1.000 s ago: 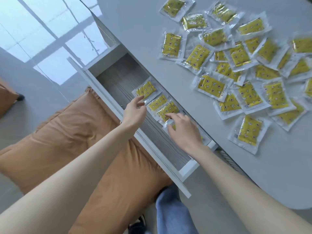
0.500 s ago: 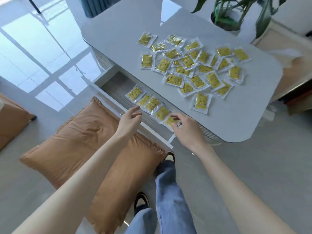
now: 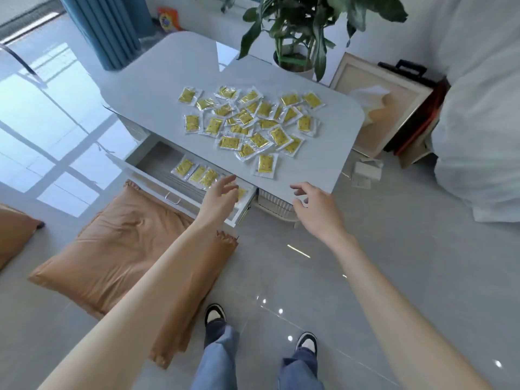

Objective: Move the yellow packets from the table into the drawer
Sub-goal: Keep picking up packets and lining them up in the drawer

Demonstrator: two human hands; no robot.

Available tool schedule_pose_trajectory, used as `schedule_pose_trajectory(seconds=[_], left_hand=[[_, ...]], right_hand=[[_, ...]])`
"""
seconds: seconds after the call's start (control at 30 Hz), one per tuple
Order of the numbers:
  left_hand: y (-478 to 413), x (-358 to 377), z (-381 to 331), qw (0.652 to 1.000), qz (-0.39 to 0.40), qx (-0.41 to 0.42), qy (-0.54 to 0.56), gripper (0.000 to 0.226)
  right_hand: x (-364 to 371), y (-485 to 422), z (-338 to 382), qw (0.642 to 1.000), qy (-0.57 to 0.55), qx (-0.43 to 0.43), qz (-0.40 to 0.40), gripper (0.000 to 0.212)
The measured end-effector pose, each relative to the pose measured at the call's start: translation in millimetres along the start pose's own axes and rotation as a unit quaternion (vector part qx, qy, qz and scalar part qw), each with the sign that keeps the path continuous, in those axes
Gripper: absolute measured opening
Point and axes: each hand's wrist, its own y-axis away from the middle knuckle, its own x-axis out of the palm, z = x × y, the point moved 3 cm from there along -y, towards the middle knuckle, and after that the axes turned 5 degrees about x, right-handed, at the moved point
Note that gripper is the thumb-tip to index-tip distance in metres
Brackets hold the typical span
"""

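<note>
One cushion (image 3: 126,243) (tan) fronts drawer (image 3: 160,160) — plant (image 3: 292,15) beyond.

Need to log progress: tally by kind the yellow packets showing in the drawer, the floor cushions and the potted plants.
Yellow packets showing in the drawer: 4, one partly behind the left hand
Orange cushions: 2
Potted plant: 1
Total: 7

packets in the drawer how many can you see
4: three packets in a row in the drawer, one more beside the left hand, which may hide others.
</note>
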Motion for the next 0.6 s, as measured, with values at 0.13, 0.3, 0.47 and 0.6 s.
schedule_pose_trajectory(seconds=[0.13,0.3,0.47,0.6], left_hand=[[20,59,-28,1.000,0.006,0.010,-0.004,0.043],[38,124,-58,1.000,-0.018,0.008,-0.018,0.045],[42,173,-88,1.000,-0.006,-0.022,-0.009,0.046],[26,193,-101,0.999,-0.007,-0.030,-0.009,0.044]], right_hand=[[-54,16,-49,1.000,-0.001,0.000,-0.009,0.035],[-116,25,-95,0.998,0.033,-0.047,0.006,0.034],[-176,14,-128,0.995,0.064,-0.078,0.005,0.034],[-209,-16,-144,0.995,0.056,-0.081,0.012,0.033]])
